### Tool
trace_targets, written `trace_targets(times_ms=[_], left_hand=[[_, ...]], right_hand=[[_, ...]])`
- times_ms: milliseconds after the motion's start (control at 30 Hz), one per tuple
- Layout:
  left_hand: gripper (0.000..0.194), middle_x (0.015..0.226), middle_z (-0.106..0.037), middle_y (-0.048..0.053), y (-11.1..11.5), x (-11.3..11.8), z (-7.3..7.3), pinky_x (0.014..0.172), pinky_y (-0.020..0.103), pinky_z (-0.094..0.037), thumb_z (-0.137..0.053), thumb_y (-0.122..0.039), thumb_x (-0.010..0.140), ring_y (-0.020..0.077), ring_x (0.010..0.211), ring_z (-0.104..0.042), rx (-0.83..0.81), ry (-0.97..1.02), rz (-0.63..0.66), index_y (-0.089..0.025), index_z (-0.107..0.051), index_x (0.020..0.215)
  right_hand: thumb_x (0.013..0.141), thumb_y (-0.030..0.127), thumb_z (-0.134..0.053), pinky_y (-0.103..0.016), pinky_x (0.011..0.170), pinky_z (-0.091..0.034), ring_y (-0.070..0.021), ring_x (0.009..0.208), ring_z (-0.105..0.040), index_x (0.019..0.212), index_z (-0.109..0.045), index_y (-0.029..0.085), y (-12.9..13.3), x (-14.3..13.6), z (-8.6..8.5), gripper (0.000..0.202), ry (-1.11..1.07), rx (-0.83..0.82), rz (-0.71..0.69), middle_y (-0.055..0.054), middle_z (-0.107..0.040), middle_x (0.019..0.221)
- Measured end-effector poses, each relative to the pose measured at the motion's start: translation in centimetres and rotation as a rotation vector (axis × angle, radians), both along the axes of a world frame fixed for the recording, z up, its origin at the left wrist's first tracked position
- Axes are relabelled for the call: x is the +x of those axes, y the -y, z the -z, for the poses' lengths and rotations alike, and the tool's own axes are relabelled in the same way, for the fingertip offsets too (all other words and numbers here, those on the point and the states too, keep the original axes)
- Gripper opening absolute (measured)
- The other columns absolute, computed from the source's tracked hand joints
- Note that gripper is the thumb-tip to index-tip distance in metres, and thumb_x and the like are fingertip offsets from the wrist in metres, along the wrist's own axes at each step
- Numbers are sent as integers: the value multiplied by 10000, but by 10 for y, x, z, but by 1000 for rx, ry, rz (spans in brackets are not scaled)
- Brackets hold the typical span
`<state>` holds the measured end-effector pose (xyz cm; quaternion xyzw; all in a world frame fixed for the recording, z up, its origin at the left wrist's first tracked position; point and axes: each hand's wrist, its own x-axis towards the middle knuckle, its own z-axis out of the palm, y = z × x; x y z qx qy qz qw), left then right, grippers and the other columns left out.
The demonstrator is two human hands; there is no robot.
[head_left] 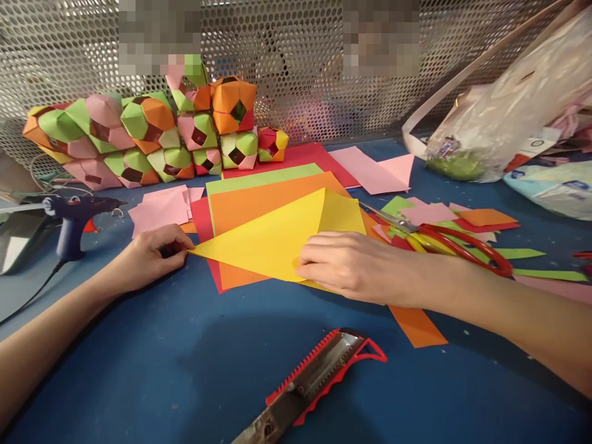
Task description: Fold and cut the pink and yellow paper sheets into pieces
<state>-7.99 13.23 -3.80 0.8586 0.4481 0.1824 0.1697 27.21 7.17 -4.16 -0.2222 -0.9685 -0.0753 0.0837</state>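
A yellow sheet of paper (263,240), folded over diagonally, lies on top of orange (240,206), green and red sheets at the middle of the blue table. My left hand (155,256) pinches the sheet's pointed left corner between thumb and fingers. My right hand (351,262) rests on the right part of the yellow sheet, its fingers bent and pressed together at the lower folded edge. Whether those fingers grip the paper or only press on it is hidden.
A box cutter (319,376) lies at the front. Scissors (462,243) and paper scraps lie behind my right forearm. A glue gun (74,222) stands left. Folded paper shapes (234,105) are stacked before a perforated metal panel (305,68); plastic bags (504,105) sit back right.
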Motion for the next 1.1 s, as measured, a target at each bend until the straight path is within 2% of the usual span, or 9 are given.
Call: trace_targets(times_ms=[433, 933, 1100], left_hand=[[160, 757, -613, -2, -2, 1, 0, 622, 229, -445, -537, -316, 772, 121, 664, -547, 36, 1, 11, -206, -640, 826], [152, 762, -608, -11, -2, 0, -1, 623, 218, -428, -538, -291, 804, 112, 672, -545, 45, -28, 43, -188, -632, 865], [130, 809, -607, -16, 1, 3, -4, 662, 199, -415, -528, -221, 817, 97, 715, -537, 10, -50, 20, -180, -628, 890]], right_hand=[[955, 98, -413, -315, 667, -384, -168, 752, -495, 873, -651, 159, -1, 0, -2, 259, 56, 113, 18, -61, -619, 833], [964, 92, -378, -319, 681, -353, -157, 719, -450, 898, -644, 141, 4, -3, -9, 278, 159, 37, 33, -52, -595, 822], [962, 84, -384, -318, 673, -337, -154, 711, -438, 885, -638, 140, 6, -3, -10, 271, 183, 40, 41, -48, -584, 814]])
